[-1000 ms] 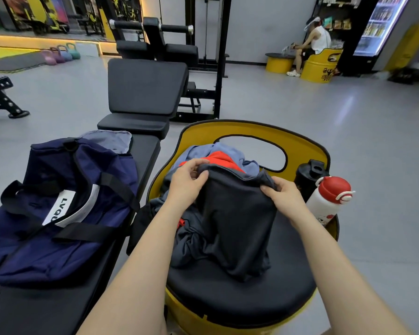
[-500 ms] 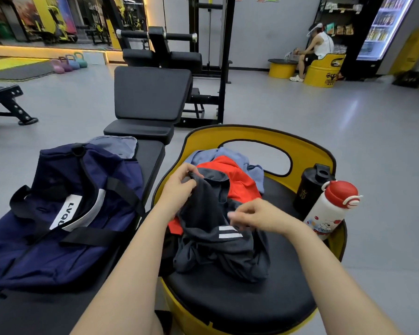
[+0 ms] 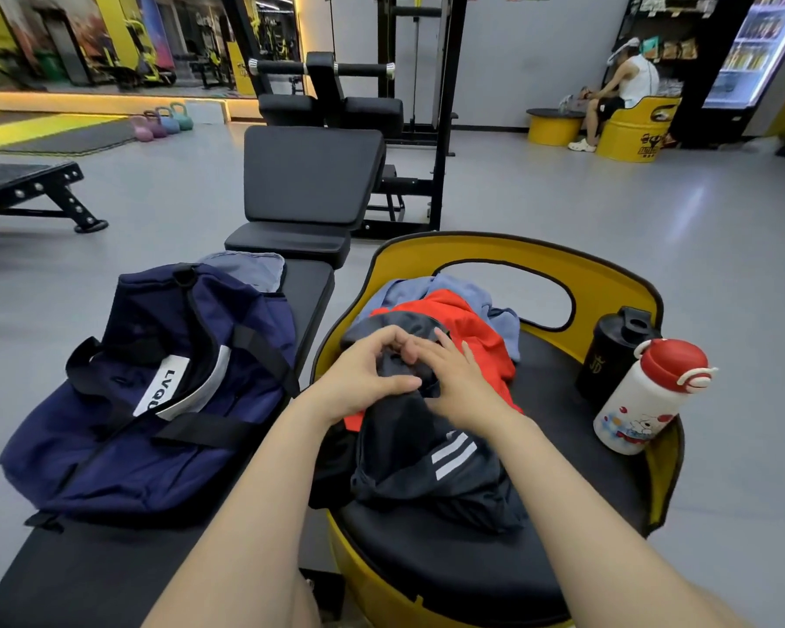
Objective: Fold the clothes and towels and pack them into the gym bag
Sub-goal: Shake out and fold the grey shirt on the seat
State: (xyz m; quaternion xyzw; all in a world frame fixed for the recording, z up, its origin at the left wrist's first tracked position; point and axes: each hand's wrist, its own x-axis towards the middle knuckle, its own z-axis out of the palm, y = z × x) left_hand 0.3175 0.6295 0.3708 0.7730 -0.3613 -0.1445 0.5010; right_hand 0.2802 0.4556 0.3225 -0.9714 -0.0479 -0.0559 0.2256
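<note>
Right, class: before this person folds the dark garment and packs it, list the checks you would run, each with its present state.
1. Both hands on the dark garment: ok; left hand pinches it, right hand rests on it.
2. Garment laid flat for folding: not ok, it is bunched.
3. Garment free of the red garment: not ok, it overlaps it.
4. Gym bag within reach on the bench: ok.
5. Bag open: cannot tell.
6. Bottles apart from the pile: ok.

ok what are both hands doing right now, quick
Left hand: fingers and thumb curled round the dark garment, gripping it.
Right hand: on the same garment, fingers mostly straight; a real grip cannot be told.
</note>
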